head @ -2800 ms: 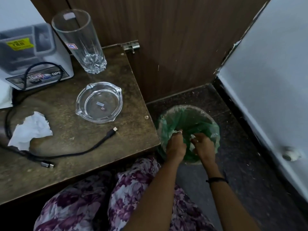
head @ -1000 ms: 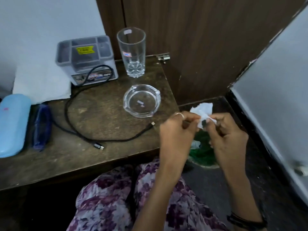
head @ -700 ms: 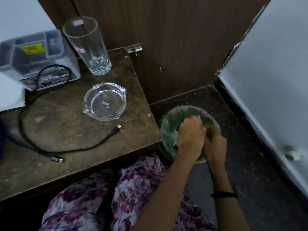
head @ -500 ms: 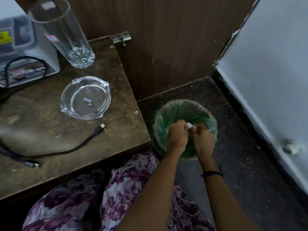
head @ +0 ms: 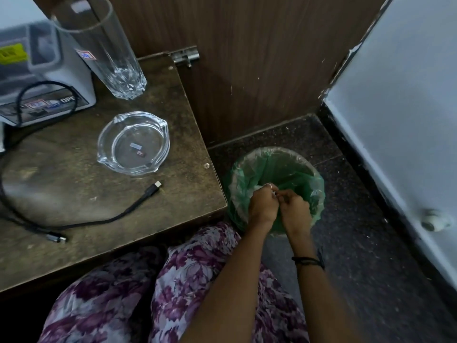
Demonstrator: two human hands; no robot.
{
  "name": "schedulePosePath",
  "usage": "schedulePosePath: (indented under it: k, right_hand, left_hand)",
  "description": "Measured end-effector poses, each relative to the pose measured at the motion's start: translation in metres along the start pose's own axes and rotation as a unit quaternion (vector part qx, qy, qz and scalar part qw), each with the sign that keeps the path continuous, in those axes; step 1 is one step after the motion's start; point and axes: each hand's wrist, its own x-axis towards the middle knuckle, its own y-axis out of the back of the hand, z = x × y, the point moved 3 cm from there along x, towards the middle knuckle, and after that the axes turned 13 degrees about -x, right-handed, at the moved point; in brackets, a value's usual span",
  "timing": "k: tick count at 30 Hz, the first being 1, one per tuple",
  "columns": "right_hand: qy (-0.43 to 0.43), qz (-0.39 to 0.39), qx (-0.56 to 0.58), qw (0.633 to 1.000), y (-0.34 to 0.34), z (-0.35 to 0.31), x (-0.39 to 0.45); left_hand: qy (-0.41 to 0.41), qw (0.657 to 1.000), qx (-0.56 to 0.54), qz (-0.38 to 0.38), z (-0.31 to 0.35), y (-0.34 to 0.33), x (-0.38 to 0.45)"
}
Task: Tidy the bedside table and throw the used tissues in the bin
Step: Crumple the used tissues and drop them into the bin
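My left hand and my right hand are side by side inside the mouth of the bin, which has a green liner and stands on the floor right of the bedside table. The fingertips of both hands are pinched together on a small scrap of white tissue, most of it hidden by the fingers. Another pale crumpled bit shows just left of my left hand's fingers, in the bin.
On the table stand a tall empty glass, a glass ashtray, a black USB cable and a grey organiser box. A wooden panel rises behind the bin; a white door stands at the right.
A second ago both hands held the tissue up by the table's edge. They have since dropped into the bin and stay there, pinched together on what is left of it.
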Motion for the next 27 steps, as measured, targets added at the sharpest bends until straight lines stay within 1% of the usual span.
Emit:
schedulePosePath:
  k: [2,4,8,11,15,18,21,23,27]
  right_hand:
    - [0.010,0.031,0.035,0.999,0.014,-0.007,-0.010]
    - [0.039,0.074,0.077,0.994,0.038,-0.023,-0.028]
    - [0.126,0.152,0.136,0.971,0.091,-0.066,-0.075]
    - [0.192,0.176,0.188,0.947,0.118,-0.099,-0.112]
    - [0.258,0.141,0.239,0.925,0.124,-0.148,-0.153]
    - [0.313,0.117,0.226,0.915,0.115,-0.189,-0.173]
    - [0.370,0.069,0.186,0.907,0.093,-0.231,-0.185]
    - [0.406,0.045,0.145,0.901,0.076,-0.260,-0.192]
    - [0.499,0.010,0.067,0.864,0.040,-0.318,-0.206]
  left_hand:
    - [-0.018,0.999,-0.026,0.015,0.016,0.005,-0.010]
    - [-0.056,0.997,-0.052,0.033,0.035,0.020,-0.033]
    - [-0.157,0.982,-0.091,0.057,0.070,0.065,-0.090]
    - [-0.217,0.965,-0.124,0.078,0.084,0.105,-0.132]
    - [-0.266,0.945,-0.135,0.135,0.087,0.165,-0.181]
    - [-0.280,0.934,-0.114,0.188,0.079,0.210,-0.199]
    - [-0.269,0.921,-0.119,0.255,0.059,0.254,-0.204]
    - [-0.255,0.910,-0.102,0.309,0.043,0.279,-0.206]
    - [-0.204,0.895,-0.064,0.392,0.008,0.328,-0.204]
